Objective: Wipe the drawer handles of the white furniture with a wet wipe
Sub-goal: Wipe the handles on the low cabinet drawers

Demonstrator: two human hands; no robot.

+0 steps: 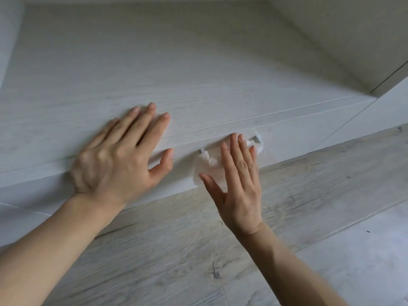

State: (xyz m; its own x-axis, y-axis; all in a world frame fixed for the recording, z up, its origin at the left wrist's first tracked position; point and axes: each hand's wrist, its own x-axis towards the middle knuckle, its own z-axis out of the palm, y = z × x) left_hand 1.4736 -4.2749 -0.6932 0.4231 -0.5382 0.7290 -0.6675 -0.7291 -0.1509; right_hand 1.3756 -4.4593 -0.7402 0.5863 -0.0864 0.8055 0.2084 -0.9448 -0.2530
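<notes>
I see my left hand (114, 160) lying flat on the top panel of the white furniture (176, 62), near its front edge. Its fingers (141, 120) are straight and spread wide, and they hold nothing. The thumb reaches over the edge and touches the upper part of the drawer front (287, 138).

To the right of it, my right hand (238, 191) is turned palm toward the drawer. Its fingers (235, 149) are straight and close together, with the thumb held out to the left. They press the wet wipe (206, 167) against the drawer handle (255, 139) rather than curling round it.

The wipe is white and crumpled. It drapes over the middle of the handle, with one bunched part sticking out left of my palm and another beyond my fingertips on the right.

The handle is a slim grey metal bar mounted across the drawer front. Only its two ends show, one on each side of the wipe; the middle is hidden under the wipe and my fingers.

Below the drawer, on the near side, lies a floor (198, 250) of pale wood-look planks with darker knots and streaks. Both hands are a little blurred.
</notes>
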